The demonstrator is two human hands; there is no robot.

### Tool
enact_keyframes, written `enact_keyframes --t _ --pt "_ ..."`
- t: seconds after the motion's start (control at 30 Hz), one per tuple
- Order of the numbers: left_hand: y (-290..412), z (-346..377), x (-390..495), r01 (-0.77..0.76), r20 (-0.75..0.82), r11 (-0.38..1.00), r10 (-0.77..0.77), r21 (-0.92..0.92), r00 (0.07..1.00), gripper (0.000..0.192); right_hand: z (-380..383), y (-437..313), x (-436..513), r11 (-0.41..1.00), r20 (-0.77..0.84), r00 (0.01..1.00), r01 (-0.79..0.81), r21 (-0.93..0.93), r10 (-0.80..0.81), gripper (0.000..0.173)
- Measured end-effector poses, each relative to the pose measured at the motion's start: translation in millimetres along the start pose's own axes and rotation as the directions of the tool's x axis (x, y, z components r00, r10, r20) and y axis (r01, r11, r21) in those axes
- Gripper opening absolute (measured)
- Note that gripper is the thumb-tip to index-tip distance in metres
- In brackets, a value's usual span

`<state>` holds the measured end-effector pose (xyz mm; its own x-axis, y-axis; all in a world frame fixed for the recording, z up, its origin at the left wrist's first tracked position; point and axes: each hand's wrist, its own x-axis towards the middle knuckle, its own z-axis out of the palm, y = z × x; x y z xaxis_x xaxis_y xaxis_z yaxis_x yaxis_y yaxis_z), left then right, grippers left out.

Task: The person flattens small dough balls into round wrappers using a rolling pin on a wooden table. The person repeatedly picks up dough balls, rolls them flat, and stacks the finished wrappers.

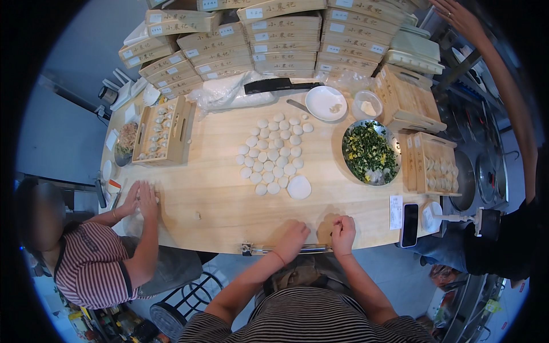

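Note:
My left hand (296, 236) is over the near edge of the wooden table, its fingers bent and blurred. My right hand (344, 231) is beside it with curled fingers, and a tiny dark spot shows by its thumb. Whether either hand holds anything is unclear. Between and below the hands, a metal bar (257, 249) runs along the table edge. Ahead of them lie many small flattened dough rounds (268, 166), with one wider, thinner dough wrapper (299, 187) at their near right. A metal bowl (394, 143) of chopped greens and yellow bits (368, 150) stands to the right.
At left, a co-worker's hands (147, 199) press on the table near a wooden tray (173, 148) of dumplings. Stacked wooden boxes (283, 47) line the back. A phone (410, 225) and a paper slip (396, 212) lie right. Another person's arm (510, 81) reaches over the stove side.

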<state>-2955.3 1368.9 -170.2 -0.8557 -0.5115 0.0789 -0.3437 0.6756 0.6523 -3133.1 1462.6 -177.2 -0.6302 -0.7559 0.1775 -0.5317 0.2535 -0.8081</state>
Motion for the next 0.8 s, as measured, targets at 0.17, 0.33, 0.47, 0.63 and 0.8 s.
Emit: enact_keyframes --t 0.17,0.33,0.47,0.63,0.8 --pt "1.8 0.8 3.5 0.081 0.04 0.995 -0.079 -0.063 0.996 0.014 21.5 3.5 50.3 0.969 0.068 0.976 0.216 -0.123 -0.209 0.007" --pt "-28.8 -8.7 28.4 0.221 -0.038 0.963 -0.229 -0.155 0.973 0.012 68.0 -16.7 120.0 0.918 0.092 0.925 0.377 -0.121 -0.368 0.008" --pt "-29.8 -13.1 28.2 0.153 -0.057 0.959 -0.171 -0.24 0.984 0.006 60.0 -15.8 97.9 0.95 0.012 0.956 0.293 -0.103 -0.294 0.006" --pt "-11.1 -6.0 0.4 0.366 -0.039 0.915 -0.377 -0.173 0.925 0.008 9.6 1.6 23.9 0.99 0.031 0.996 0.089 -0.111 -0.086 0.008" --pt "-13.9 -7.2 4.0 0.363 -0.031 0.93 -0.361 0.065 0.932 0.011 51.6 -2.0 86.2 0.954 0.061 0.963 0.269 -0.13 -0.263 0.011"
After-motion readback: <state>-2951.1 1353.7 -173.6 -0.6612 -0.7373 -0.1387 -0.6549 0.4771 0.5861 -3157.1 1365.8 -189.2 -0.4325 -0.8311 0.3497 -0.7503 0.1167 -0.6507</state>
